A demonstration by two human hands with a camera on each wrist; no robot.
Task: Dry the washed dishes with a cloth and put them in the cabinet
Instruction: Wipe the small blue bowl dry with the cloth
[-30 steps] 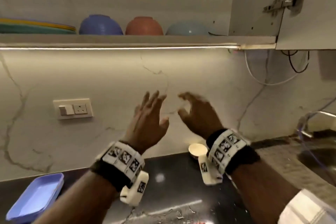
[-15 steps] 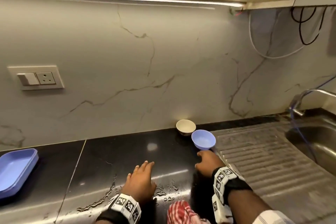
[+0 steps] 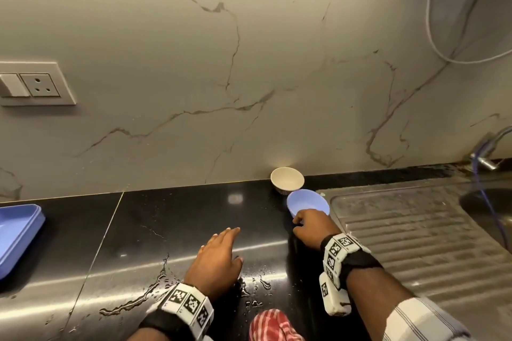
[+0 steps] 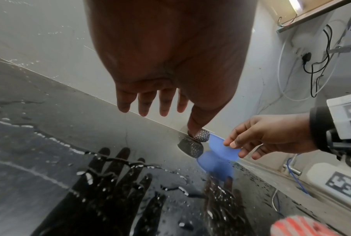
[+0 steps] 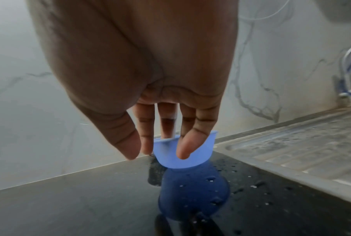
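A small blue bowl [image 3: 307, 203] [image 5: 203, 150] sits tilted on the wet black counter [image 3: 166, 230], beside the drainboard. My right hand [image 3: 310, 223] [image 4: 237, 146] [image 5: 156, 153] has its fingers curled over the bowl's near rim, some inside and some outside. A cream bowl [image 3: 286, 178] [image 4: 201, 138] with a patterned outside stands just behind, against the wall. My left hand [image 3: 232, 241] [image 4: 160, 115] hovers flat over the counter with straight fingers and holds nothing. A red and white checked cloth [image 3: 274, 327] [image 4: 299, 226] lies at the counter's near edge between my arms.
A blue tray [image 3: 16, 235] lies at the far left of the counter. The ribbed steel drainboard [image 3: 415, 230] and the tap [image 3: 487, 152] are on the right. Puddles of water [image 3: 155, 293] spread near my left wrist. A wall socket [image 3: 36, 84] is at the left.
Both hands dropped from in front of the wall to the counter. The right hand reached the blue bowl and curled onto its rim, tilting it. The view tipped down, away from the shelf.
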